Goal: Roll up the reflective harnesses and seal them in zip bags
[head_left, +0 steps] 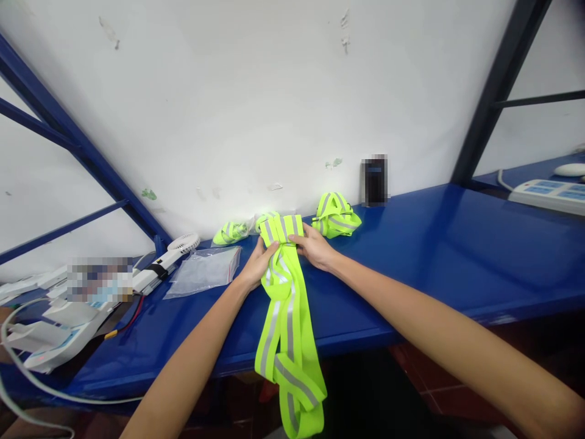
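Both hands hold a neon-yellow reflective vest (292, 305) made of straps with silver stripes. My left hand (259, 263) grips its gathered upper end from the left, thumb on top. From the right, my right hand (315, 245) pinches the same folded end, thumb over the straps. Long loops of strap hang down over the table's front edge. Behind my hands, close to the wall, lies a bundled neon reflective vest (336, 216) on the right. A smaller neon bundle (232, 231) in clear plastic is on the left.
On the blue table (388, 262), a clear zip bag (205, 268) lies left of my hands, beside a white handheld fan (184, 242). White devices and a cable (68, 399) crowd the left end. A dark box (375, 183) stands against the wall. A power strip (551, 194) is far right.
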Tool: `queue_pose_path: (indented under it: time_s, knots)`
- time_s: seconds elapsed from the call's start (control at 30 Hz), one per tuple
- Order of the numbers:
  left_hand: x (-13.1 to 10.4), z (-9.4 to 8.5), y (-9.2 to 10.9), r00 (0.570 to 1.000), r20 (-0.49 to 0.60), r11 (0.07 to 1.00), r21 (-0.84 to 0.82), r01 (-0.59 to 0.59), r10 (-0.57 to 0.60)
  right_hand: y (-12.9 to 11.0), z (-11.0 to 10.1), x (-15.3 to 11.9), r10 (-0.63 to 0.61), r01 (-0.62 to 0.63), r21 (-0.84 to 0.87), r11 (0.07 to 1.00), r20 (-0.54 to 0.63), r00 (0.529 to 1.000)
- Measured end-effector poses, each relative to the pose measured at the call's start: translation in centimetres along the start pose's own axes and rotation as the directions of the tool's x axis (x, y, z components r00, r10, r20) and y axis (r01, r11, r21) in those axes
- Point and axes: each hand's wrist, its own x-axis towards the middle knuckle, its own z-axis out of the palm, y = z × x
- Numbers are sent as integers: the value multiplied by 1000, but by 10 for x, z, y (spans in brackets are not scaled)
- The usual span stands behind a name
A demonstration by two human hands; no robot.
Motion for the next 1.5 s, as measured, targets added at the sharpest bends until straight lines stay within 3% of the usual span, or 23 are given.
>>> queue_pose_path:
  time_s: [0.1,0.17,0.3,0.43,0.53,0.6,0.73,0.83,1.13,1.37,1.43,1.5]
  knots:
    - [-1,3,0,988,82,990,-37,134,-131,1,0,1,-73,73,-22,997,14,997]
    - [-1,3,0,982,100,985,-45,164,-159,0,0,2,-146,153,-93,984,74,986]
    - [-3,3,2,995,25,994,-34,100,-99,-8,-5,3,-320,387,-370,844,232,919]
    - [-3,2,4,999,-3,994,97,42,-42,-13,-15,2,-317,461,-481,745,352,880]
    - [-1,0,2,1000,-25,983,185,19,-14,-12,-21,3,-261,462,-548,698,406,876]
    - [1,0,-1,996,-58,975,215,-60,74,-10,-22,4,-228,436,-544,717,407,884]
    - [2,2,-4,929,-119,908,286,-305,350,-10,-19,3,-217,378,-483,790,356,909]
    - [0,3,-3,903,-89,869,325,-373,421,-11,-18,0,-224,368,-499,785,326,919]
    - [4,-10,1,963,25,914,310,-263,269,-7,-20,-2,-134,345,-552,759,387,912]
    - [-5,-2,16,979,65,941,271,-203,193,-10,-11,-5,39,52,-346,937,253,967]
    - [-6,0,15,982,69,953,236,-188,177,-10,-11,-4,4,78,-344,936,231,973]
    - [-5,1,11,982,48,964,190,-186,181,-10,-12,-3,-98,181,-383,906,224,970]
